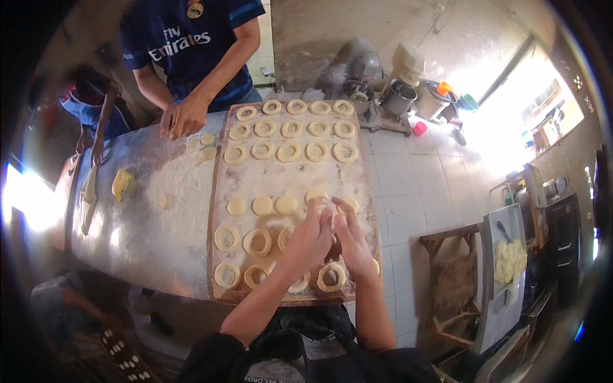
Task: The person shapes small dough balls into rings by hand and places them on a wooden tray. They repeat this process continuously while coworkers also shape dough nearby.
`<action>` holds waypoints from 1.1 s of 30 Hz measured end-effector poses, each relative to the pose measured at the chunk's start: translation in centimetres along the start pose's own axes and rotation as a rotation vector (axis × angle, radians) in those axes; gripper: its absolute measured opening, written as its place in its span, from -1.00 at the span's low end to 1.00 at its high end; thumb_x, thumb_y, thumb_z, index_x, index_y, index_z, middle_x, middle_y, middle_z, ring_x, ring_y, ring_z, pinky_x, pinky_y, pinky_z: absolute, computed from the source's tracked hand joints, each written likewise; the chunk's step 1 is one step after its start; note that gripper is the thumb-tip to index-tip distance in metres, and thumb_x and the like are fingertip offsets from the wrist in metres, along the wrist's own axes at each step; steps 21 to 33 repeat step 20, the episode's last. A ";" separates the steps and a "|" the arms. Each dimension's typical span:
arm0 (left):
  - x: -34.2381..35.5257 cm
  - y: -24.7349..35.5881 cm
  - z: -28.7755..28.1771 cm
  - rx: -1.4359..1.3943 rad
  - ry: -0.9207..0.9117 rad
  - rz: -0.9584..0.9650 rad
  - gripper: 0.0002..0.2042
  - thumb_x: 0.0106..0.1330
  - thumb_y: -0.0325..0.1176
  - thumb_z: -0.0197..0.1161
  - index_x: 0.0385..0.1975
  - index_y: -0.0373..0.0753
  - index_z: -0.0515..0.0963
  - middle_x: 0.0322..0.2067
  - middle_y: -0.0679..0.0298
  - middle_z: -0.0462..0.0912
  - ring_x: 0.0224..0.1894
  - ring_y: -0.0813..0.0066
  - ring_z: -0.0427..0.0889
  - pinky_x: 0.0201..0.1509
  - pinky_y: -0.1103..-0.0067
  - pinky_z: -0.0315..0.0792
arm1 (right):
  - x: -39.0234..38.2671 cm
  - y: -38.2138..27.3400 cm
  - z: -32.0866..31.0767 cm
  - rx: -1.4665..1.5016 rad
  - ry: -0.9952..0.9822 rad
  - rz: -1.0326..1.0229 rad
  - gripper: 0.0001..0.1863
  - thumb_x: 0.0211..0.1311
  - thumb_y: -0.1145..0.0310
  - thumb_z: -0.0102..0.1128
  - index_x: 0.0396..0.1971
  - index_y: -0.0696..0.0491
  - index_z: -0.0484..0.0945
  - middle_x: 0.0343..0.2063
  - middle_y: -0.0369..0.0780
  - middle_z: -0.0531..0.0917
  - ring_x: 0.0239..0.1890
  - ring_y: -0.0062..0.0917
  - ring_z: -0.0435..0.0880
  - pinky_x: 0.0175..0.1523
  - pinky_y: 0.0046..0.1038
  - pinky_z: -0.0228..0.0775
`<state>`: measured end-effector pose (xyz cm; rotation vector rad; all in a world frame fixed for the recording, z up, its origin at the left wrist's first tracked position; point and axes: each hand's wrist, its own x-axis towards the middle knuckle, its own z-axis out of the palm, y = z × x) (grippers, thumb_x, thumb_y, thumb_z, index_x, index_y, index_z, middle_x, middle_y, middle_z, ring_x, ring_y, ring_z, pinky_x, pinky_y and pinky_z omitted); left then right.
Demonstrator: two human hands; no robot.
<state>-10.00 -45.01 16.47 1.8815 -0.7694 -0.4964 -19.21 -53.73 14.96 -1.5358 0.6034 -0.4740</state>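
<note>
Over the right half of a floured wooden board [255, 182], my left hand [311, 237] and my right hand [352, 241] are close together, fingers pointing away from me. Their fingertips close around a pale dough piece [328, 205], mostly hidden by the fingers. A flat dough disc [315, 194] shows just beyond my left fingertips, in a row with several other discs [262, 205]. Below my wrists lie two rows of dough rings [257, 242], partly covered by my hands and forearms. Three more rows of rings [292, 129] fill the board's far side.
A co-worker's hands [185, 120] meet over the floured metal table [137, 223] at left, near small dough pieces [207, 139]. A yellow bag [121, 184] and a piping bag [89, 198] lie there. Mixers [365, 67] and buckets [434, 101] stand beyond; a tray [509, 220] holds dough at right.
</note>
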 end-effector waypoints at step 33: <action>2.0 -6.8 -1.4 0.611 -0.241 0.095 -0.18 0.12 -0.11 0.41 0.36 -0.12 0.15 0.12 -0.02 0.30 0.23 -0.03 0.27 0.28 0.09 0.11 | 1.5 3.8 -0.4 -0.951 0.037 0.154 -0.12 0.10 0.13 0.30 0.40 -0.03 0.09 0.08 -0.02 0.47 -0.02 -0.15 0.58 0.15 -0.04 0.32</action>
